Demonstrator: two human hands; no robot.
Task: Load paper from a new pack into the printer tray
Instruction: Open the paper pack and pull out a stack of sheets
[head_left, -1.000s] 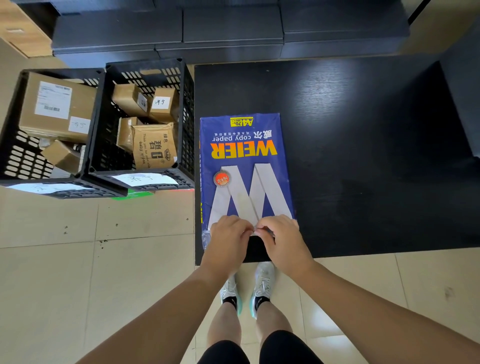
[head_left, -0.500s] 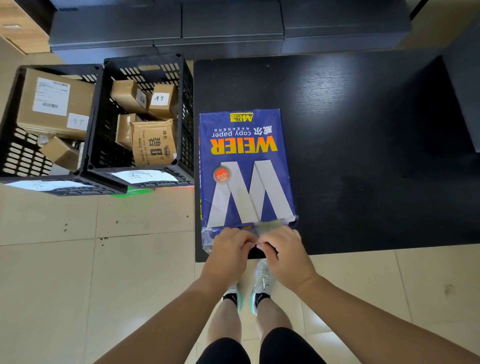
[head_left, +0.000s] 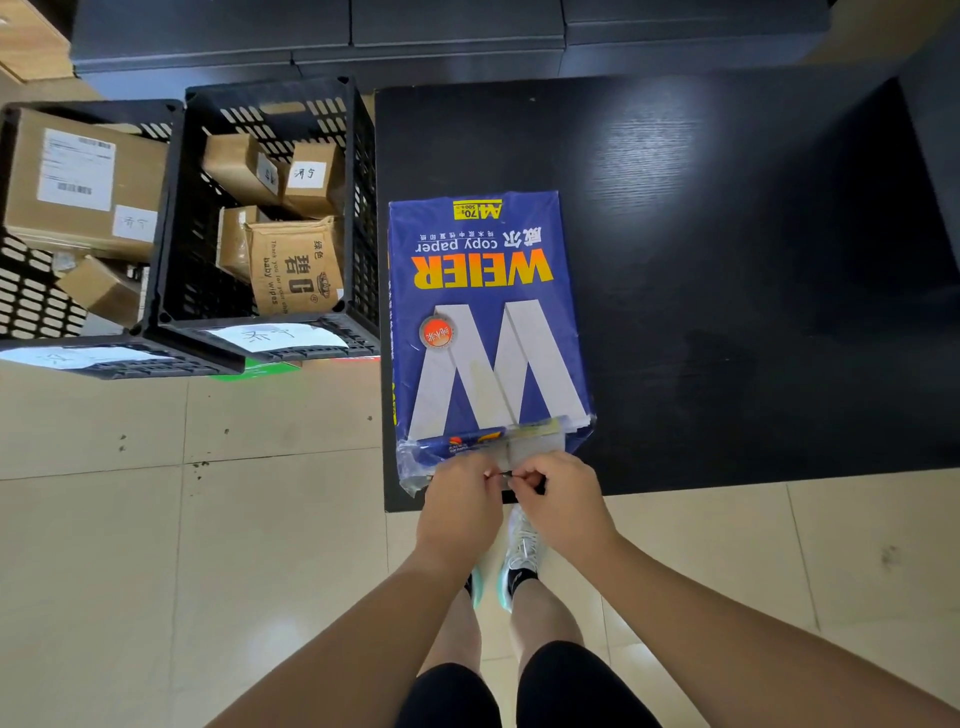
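low in the frame, the left hand (head_left: 464, 498) and right hand (head_left: 558, 496) pinch the wrapper flap (head_left: 511, 447) to peel it open, the blue weier copy paper pack (head_left: 485, 317) lying flat on the black table (head_left: 727, 270) mid-frame.

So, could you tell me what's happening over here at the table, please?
A person is opening a new pack of copy paper that lies flat on the black table. Both the left hand and the right hand pinch the wrapper flap at the near end, which is lifted and partly undone. No sheets are out yet, and no printer is in view. Two black crates of cardboard boxes sit to the left.
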